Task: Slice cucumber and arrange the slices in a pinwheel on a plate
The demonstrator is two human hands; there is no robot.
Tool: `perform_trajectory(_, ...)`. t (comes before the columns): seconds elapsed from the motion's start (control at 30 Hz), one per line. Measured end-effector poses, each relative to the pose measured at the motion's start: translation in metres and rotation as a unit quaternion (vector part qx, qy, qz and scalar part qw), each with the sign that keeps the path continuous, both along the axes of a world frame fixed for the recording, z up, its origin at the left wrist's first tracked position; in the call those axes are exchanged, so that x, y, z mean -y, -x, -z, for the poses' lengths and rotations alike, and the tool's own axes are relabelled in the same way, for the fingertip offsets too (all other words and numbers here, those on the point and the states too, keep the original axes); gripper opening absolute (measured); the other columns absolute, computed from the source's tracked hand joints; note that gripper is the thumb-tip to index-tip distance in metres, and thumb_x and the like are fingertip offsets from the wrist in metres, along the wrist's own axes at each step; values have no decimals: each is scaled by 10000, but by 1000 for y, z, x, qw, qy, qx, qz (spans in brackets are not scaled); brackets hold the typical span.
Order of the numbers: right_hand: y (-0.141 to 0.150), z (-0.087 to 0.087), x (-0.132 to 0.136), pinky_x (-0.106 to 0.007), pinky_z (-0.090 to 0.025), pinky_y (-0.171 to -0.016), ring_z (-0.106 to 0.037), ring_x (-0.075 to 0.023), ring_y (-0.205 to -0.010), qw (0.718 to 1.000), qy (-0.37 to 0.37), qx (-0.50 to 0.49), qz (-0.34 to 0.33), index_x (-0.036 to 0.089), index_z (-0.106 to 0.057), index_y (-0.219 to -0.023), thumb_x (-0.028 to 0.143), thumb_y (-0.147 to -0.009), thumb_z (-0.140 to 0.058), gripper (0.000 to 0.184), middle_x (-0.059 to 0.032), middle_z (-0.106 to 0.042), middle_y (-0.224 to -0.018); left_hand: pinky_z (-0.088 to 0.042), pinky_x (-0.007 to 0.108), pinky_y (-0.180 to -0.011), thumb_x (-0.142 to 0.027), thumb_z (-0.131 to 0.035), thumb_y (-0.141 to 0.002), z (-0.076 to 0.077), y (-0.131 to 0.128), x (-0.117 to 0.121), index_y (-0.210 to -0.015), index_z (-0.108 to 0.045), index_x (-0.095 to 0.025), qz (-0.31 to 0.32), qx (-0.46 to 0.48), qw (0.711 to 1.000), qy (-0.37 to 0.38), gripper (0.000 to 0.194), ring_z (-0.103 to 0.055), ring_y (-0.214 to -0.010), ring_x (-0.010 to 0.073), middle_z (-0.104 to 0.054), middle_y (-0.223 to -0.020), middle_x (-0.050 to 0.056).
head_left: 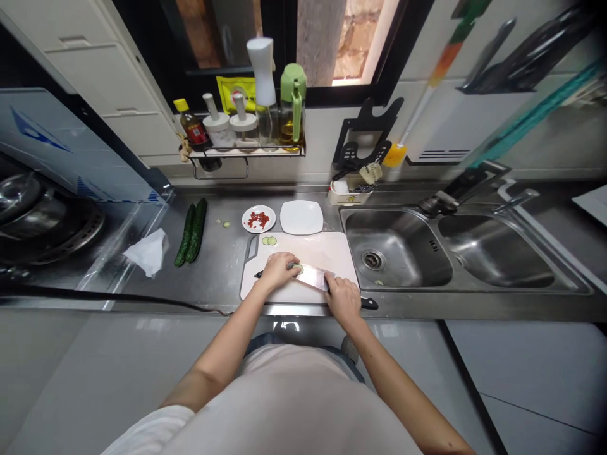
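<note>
My left hand (279, 270) is closed over a piece of cucumber (298, 270) on the white cutting board (308, 248), its fingers bent. A small dark tip (258, 274) shows left of that hand; I cannot tell what it belongs to. My right hand (344, 298) grips a broad-bladed kitchen knife (313, 277), its blade against the cucumber's cut end. Beyond this hand, a black handle (369, 304) sticks out over the counter edge; whether it belongs to the same knife is unclear. Cut cucumber slices (269, 241) lie at the board's upper left.
Two whole cucumbers (191, 232) and a crumpled tissue (148, 251) lie left. Behind the board stand a plate of chopped red pieces (258, 219) and a white plate (301, 217). A double sink (398, 246) is right, a stove pot (33, 212) far left, a condiment rack (249, 152) above.
</note>
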State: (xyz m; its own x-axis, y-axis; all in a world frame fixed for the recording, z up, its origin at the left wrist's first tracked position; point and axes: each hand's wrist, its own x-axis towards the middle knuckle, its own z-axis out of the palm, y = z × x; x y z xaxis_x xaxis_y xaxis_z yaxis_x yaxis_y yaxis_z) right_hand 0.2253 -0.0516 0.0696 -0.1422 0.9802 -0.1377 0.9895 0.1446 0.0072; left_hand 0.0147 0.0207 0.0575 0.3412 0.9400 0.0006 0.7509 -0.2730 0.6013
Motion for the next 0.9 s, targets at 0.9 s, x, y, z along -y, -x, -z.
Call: perform_trajectory(0.9,-14,10,-10,-293,-350,-816,-604,-207,-981,996,36,-32,75,203,-574,-1226,243,-872,-565,356,-66,-691,-1047,-443,272,-728,-203,-632,-710,41,30,-61,-872,-649,-211,-357,91,926,77,163,-623,-737,154,-689,-771,0)
